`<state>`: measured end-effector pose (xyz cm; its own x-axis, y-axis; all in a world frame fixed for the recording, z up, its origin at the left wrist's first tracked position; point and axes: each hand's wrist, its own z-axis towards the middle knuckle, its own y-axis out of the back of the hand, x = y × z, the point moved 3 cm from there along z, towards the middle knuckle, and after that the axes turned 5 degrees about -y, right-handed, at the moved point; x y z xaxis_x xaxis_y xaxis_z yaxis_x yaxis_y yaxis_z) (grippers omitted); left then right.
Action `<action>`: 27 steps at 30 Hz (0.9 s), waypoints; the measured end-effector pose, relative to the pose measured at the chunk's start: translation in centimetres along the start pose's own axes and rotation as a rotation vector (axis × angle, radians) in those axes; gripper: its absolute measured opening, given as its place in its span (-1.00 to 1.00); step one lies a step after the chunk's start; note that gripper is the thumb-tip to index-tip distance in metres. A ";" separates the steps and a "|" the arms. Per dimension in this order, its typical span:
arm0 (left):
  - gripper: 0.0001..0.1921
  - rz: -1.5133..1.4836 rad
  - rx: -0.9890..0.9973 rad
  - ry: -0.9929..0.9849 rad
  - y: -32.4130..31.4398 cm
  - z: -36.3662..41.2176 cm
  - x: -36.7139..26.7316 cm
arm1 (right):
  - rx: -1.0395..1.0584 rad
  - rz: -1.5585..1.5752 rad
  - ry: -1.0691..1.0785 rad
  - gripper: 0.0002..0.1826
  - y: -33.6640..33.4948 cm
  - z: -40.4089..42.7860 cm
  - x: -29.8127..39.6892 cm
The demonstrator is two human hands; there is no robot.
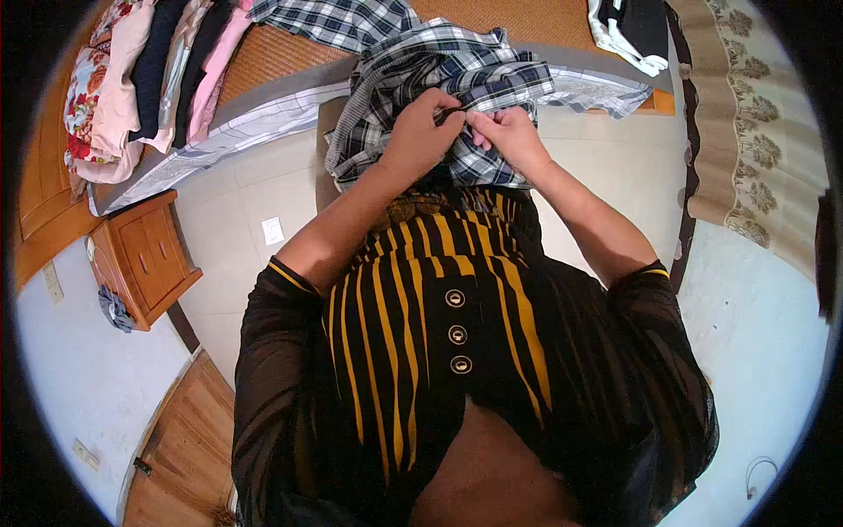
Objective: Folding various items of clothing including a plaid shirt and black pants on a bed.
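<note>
A bunched plaid cloth garment [382, 85] in black, white and blue lies over my lap and reaches up onto the bed in front of me. My left hand [425, 128] pinches a part of it between thumb and fingers. Close beside it, fingertips nearly meeting, my right hand [507, 135] grips the same fabric with thumb and curled fingers. The small part between the fingertips is too hidden to make out. More plaid cloth hangs below both hands.
A woven mat [283, 59] covers the bed. Folded clothes [158, 72] stand in a row at its left; black and white garments [632, 33] lie at the right. A wooden nightstand [148, 257] is at left, a paper [272, 231] on the floor, a patterned curtain [744, 118] at right.
</note>
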<state>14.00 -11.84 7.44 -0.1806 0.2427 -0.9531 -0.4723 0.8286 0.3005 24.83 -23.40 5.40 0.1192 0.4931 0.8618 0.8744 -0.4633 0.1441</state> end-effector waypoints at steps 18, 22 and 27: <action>-0.72 0.189 0.063 -0.081 0.3 0.1 -0.4 | 0.170 0.210 -0.162 -0.56 -0.5 0.3 0.2; -0.74 0.268 0.080 -0.145 0.2 0.1 -0.5 | 0.066 -0.229 -0.230 -0.52 -0.4 -0.2 2.1; -0.79 0.081 -0.010 -0.190 0.8 -0.2 -0.3 | 0.005 0.088 -0.167 -0.52 -1.0 0.8 0.8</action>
<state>13.54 -11.34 7.96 -0.0528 0.4002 -0.9149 -0.4719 0.7975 0.3760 24.43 -21.90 5.58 0.2709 0.5665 0.7783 0.8597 -0.5062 0.0692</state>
